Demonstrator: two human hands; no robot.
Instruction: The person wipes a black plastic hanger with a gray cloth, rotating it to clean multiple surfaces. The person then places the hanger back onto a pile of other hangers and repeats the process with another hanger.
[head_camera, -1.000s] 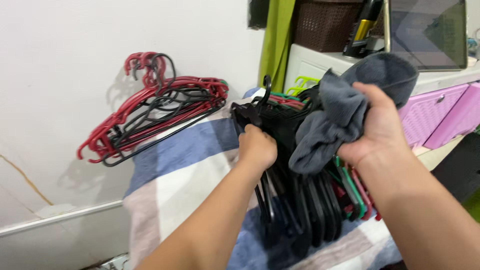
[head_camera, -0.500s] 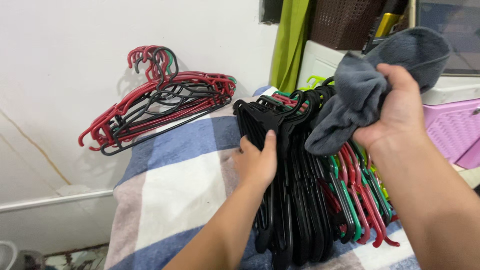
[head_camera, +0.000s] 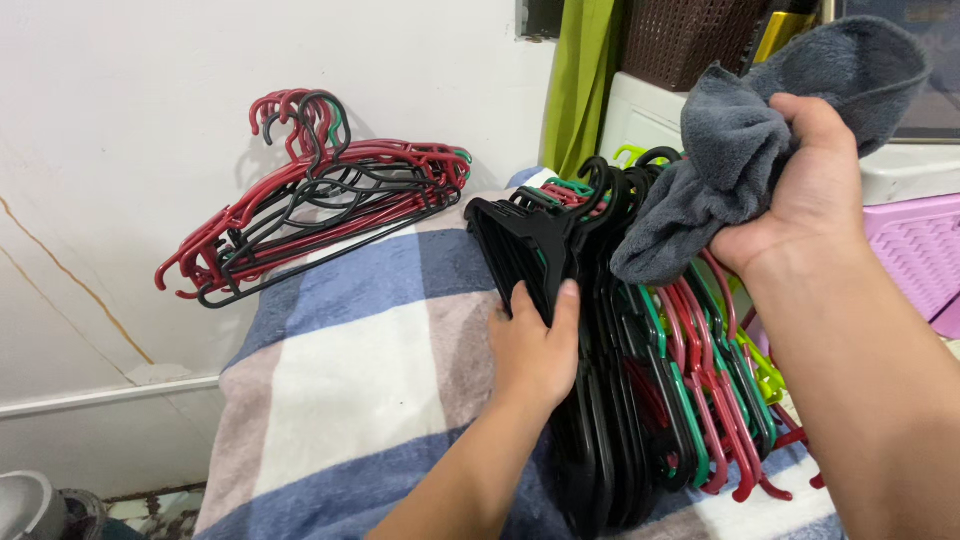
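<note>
Left hand (head_camera: 535, 350), frame centre: fingers pressed flat against black hangers (head_camera: 570, 300) stacked on the checked blanket (head_camera: 350, 370). Right hand (head_camera: 800, 190), upper right: clenched round a grey cloth (head_camera: 740, 140). Risk: leaning stack may slide, hooks tangling.

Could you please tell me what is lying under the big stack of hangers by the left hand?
The stack of hangers rests on a checked blanket of blue, white and grey. The left hand presses its side. What the blanket covers cannot be seen.
</note>
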